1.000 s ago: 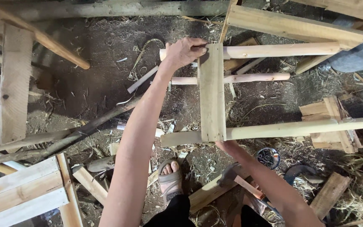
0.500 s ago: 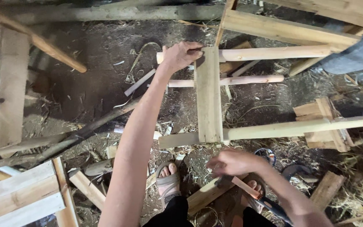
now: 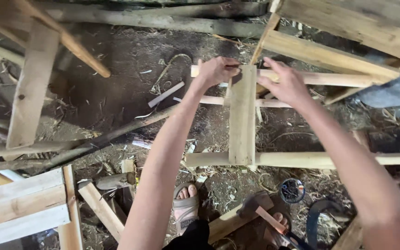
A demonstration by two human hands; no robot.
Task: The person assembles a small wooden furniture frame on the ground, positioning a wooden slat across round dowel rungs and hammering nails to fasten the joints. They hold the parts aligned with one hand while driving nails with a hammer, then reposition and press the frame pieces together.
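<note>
left hand (image 3: pixel 216 70) closed on upper rail (image 3: pixel 329 78) | right hand (image 3: pixel 287 84) pinching top of upright slat (image 3: pixel 242 115), frame centre | we should keep slat square across lower rail (image 3: pixel 311 159) (hammer (image 3: pixel 260 210) lies below, by our feet)

Both arms stretched forward; left hand (image 3: pixel 216 70) curled closed, right hand (image 3: pixel 287 84) fingers bent, palm down.

A flat pale wooden slat (image 3: pixel 242 115) stands lengthwise across two round pale poles. Its far end lies on the upper pole (image 3: pixel 320 78), its near end on the lower pole (image 3: pixel 302 159). The slat is plain, unpainted wood with visible grain, raised above the dirt floor.
</note>
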